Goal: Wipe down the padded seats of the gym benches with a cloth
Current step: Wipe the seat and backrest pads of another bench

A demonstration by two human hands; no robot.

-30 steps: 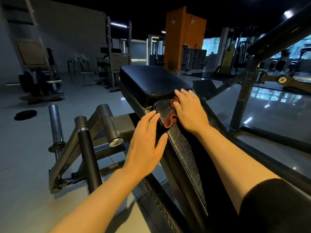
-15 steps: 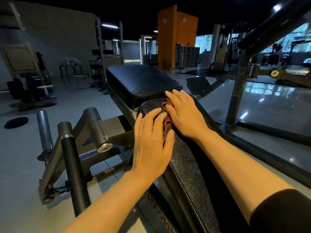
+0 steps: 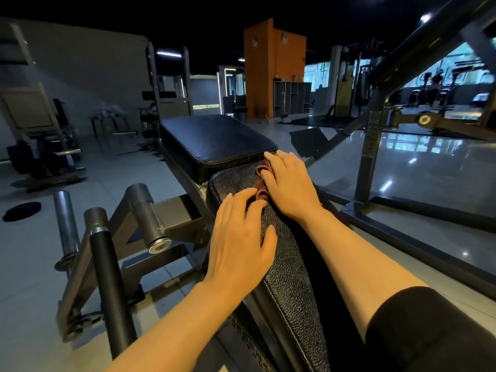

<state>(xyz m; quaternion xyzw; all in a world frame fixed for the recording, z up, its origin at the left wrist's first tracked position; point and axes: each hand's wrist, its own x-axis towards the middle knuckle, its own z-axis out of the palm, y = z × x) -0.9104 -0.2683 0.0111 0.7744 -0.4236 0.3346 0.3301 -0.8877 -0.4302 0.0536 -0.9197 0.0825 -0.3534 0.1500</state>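
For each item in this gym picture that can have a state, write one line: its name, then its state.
Left hand: flat on the near pad, fingertips at the cloth.
Right hand: pressing the cloth down, fingers fairly straight.
Cloth: brown, bunched, mostly hidden under the right hand.
Near pad: sloped, being wiped.
Far seat pad: level, uncovered.
Loading pegs: holding no plates.

Single head view, wide-angle, worn at head height. Faces forward and down along the inclined pad (image 3: 290, 264), which runs from bottom centre up to mid-frame. Close range: both forearms enter from the bottom edge, left hand (image 3: 241, 237) and right hand (image 3: 290, 183) near frame centre. Seat (image 3: 214, 140) just above centre, farther off. Gym floor (image 3: 26, 251) spreads left and right; orange pillar (image 3: 268, 71) distant, upper centre. Straight lines bow toward the frame edges. No second view to overlap.
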